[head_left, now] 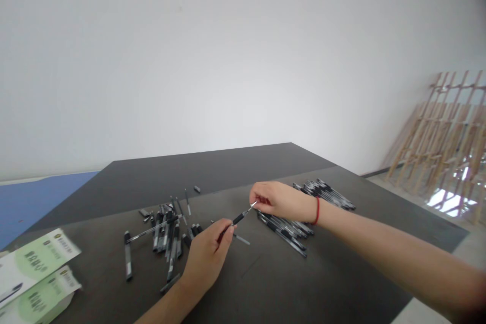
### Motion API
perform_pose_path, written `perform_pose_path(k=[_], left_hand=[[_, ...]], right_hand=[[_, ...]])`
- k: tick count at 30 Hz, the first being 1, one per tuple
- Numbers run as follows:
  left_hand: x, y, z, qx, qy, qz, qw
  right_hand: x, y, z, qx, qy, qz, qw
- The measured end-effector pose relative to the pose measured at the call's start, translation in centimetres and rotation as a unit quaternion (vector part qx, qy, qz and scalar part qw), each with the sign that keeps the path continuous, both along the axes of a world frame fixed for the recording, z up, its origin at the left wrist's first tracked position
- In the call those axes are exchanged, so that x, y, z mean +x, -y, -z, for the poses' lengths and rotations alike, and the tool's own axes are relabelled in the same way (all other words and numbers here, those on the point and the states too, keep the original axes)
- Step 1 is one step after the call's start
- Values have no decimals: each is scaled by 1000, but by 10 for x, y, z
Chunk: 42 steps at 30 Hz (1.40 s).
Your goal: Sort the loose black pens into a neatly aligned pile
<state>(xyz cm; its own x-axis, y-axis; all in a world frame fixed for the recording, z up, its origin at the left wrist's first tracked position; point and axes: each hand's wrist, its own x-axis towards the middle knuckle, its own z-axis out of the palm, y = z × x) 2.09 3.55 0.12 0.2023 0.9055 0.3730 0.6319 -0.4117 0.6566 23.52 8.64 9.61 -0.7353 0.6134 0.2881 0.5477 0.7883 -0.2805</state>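
My left hand (pixel 207 258) is closed around the lower end of a black pen (pixel 240 217), held slanted above the dark table (pixel 266 273). My right hand (pixel 271 199), with a red string on its wrist, pinches the pen's silvery tip end. Left of my hands lies a loose heap of pen parts (pixel 167 233), barrels and caps strewn about. Behind my right hand lies a row of black pens (pixel 304 212) stacked side by side.
Two green and white boxes (pixel 36 276) sit at the table's near left corner. A wooden lattice frame (pixel 444 136) leans against the white wall at the right. Blue floor (pixel 34 197) shows beyond the table's left edge.
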Motion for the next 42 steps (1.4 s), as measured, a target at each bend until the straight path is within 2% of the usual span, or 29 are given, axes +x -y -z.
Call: perform_pose_path(k=[6, 12, 20, 27, 30, 35, 42], left_hand=[[-1, -1, 0, -2, -36, 6, 999], [1, 0, -1, -9, -42, 3, 999], [1, 0, -2, 8, -57, 5, 998], [1, 0, -3, 5, -78, 1, 997], [1, 0, -2, 7, -84, 6, 996], [-1, 0, 1, 31, -108, 22, 993], [-2, 1, 1, 71, -149, 29, 986]], right_hand=[[1, 7, 8, 11, 10, -4, 1000], [8, 8, 10, 6, 4, 41, 999], [0, 10, 19, 14, 16, 5, 1000], [8, 11, 14, 24, 11, 35, 999], [7, 12, 15, 16, 11, 24, 1000], [-1, 13, 23, 11, 35, -8, 999], [-1, 13, 36, -9, 51, 2, 999]])
